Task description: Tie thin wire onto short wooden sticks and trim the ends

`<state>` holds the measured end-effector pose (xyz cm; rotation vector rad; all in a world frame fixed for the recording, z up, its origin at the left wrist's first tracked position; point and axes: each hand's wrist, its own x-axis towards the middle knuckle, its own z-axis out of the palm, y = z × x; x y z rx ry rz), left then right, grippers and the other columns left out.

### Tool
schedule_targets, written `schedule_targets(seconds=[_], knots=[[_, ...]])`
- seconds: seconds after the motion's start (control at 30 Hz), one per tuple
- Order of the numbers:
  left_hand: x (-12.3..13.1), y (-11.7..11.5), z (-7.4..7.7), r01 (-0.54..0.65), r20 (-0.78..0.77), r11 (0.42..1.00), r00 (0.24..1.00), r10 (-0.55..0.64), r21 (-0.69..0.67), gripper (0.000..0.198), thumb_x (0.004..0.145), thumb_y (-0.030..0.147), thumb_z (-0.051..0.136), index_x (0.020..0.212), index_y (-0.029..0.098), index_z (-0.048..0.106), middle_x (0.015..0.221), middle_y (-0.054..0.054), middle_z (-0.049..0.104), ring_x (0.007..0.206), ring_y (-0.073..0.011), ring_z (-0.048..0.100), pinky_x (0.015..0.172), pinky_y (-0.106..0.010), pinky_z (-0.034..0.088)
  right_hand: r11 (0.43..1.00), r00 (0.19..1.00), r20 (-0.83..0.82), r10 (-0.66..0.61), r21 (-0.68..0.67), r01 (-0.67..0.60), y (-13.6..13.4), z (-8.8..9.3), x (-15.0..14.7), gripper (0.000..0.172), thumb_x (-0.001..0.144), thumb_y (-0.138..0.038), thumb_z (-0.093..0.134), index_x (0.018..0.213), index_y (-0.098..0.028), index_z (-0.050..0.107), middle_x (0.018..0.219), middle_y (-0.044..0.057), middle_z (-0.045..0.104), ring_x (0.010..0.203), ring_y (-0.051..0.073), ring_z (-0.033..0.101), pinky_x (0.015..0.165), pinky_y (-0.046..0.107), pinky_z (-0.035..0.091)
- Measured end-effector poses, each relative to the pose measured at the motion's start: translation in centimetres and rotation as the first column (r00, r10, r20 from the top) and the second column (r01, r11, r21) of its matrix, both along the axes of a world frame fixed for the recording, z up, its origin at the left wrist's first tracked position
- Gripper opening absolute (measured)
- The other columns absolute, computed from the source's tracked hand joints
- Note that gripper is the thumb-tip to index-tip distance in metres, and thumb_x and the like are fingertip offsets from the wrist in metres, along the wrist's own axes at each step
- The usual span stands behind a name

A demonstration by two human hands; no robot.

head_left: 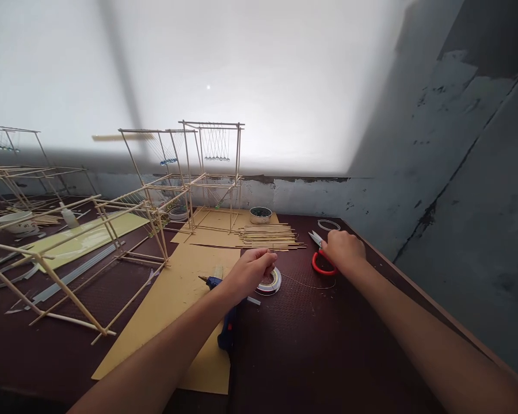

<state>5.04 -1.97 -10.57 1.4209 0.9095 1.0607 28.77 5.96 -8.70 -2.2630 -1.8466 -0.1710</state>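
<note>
My left hand is closed in a pinch over a flat spool of thread, partly covering it. A fine line shows at the fingertips and seems to be thread. From the spool side, a loose length of thread curves right across the table. My right hand is closed at the scissors, which have red handles. One red loop shows below the fingers, and the blades point up and left. Below my left wrist lies a blue glue gun, partly hidden, its tip on the tan board.
Thin sticks lie piled behind my hands, near a round tin. Stick frames with hanging beads stand at left and centre. A clear ring lies near the right edge. Glue sticks and a white bowl are at left.
</note>
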Motion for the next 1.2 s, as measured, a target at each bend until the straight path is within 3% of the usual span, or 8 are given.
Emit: schedule_targets(seconds=[0.2,0.27,0.37,0.5,0.6,0.77,1.0,1.2], knots=[[-0.3,0.5,-0.8,-0.002,0.033,0.999,0.999,0.001,0.044,0.031,0.083,0.04,0.054,0.064,0.018,0.046,0.062,0.003,0.045,0.059,-0.0103,0.039,0.059,-0.026,0.032,0.923,0.903,-0.201,0.381,0.028,-0.384,-3.9,1.3,-4.6,0.042,0.098,-0.051,0.046,0.093,-0.02,0.075,0.094,0.01,0.075,0.092,0.024,0.071,0.081,0.031,0.049],[-0.3,0.5,-0.9,-0.033,0.025,0.997,0.999,0.031,0.067,0.029,0.084,0.039,0.054,0.065,0.018,0.047,0.062,0.003,0.046,0.059,-0.0103,0.04,0.059,-0.025,0.032,0.756,0.651,-0.542,0.532,-0.043,-0.653,-6.1,0.8,-5.8,0.049,0.098,-0.057,0.045,0.087,-0.019,0.074,0.083,0.006,0.075,0.08,0.02,0.071,0.072,0.027,0.051],[-0.4,0.5,-1.1,-0.074,0.012,0.993,0.997,0.073,0.096,0.027,0.086,0.038,0.054,0.068,0.018,0.047,0.062,0.004,0.046,0.06,-0.0105,0.042,0.06,-0.025,0.033,0.554,0.215,-0.909,0.358,0.021,-0.832,-8.3,-0.4,-6.9,0.043,0.09,-0.057,0.06,0.097,-0.017,0.072,0.085,0.007,0.074,0.081,0.02,0.069,0.073,0.03,0.053],[-0.5,1.0,-1.4,-0.088,-0.006,0.992,0.996,0.089,0.093,0.029,0.087,0.04,0.054,0.069,0.018,0.05,0.065,0.003,0.05,0.064,-0.0115,0.045,0.063,-0.025,0.036,0.729,0.053,-0.946,0.321,0.211,-0.651,-8.1,-1.9,-6.9,0.04,0.079,-0.053,0.072,0.092,-0.015,0.067,0.071,0.002,0.063,0.064,0.014,0.059,0.064,0.028,0.05],[-0.9,1.3,-1.5,-0.126,-0.056,0.988,0.99,0.131,0.09,0.033,0.089,0.042,0.05,0.068,0.017,0.053,0.066,0.001,0.053,0.065,-0.0126,0.048,0.065,-0.026,0.039,0.864,0.157,-0.886,0.437,0.365,-0.345,-6.6,-2.0,-5.5,0.038,0.081,-0.054,0.064,0.092,-0.017,0.06,0.066,-0.002,0.053,0.052,0.01,0.046,0.051,0.025,0.039],[-1.3,-0.1,-0.4,-0.141,-0.276,0.943,0.934,0.228,0.301,0.016,0.089,0.033,0.058,0.083,0.018,0.062,0.074,0.0,0.064,0.068,-0.014,0.057,0.064,-0.025,0.042,0.887,0.449,-0.776,0.444,0.451,-0.097,-4.4,-2.0,-2.1,0.026,0.083,-0.045,0.057,0.089,-0.02,0.059,0.061,-0.003,0.05,0.052,0.013,0.043,0.052,0.027,0.031],[-1.5,-2.9,1.3,0.17,-0.371,0.708,0.918,0.138,0.685,0.046,0.094,0.014,0.047,0.137,0.03,0.053,0.127,-0.004,0.069,0.112,-0.0173,0.064,0.096,-0.03,0.048,0.911,0.725,-0.588,0.36,0.388,-0.137,-3.5,-3.1,-1.3,0.014,0.079,-0.031,0.061,0.076,-0.02,0.068,0.069,0.004,0.068,0.066,0.019,0.06,0.064,0.03,0.037],[-2.3,-2.3,1.6,0.106,-0.395,0.74,0.89,0.228,0.664,0.066,0.093,0.016,0.052,0.153,0.036,0.033,0.144,-0.007,0.057,0.115,-0.0206,0.063,0.099,-0.034,0.048,0.931,0.789,-0.517,0.33,0.314,-0.184,-3.5,-3.4,-1.3,0.014,0.083,-0.028,0.059,0.078,-0.019,0.068,0.072,0.004,0.07,0.068,0.019,0.063,0.063,0.029,0.038]])
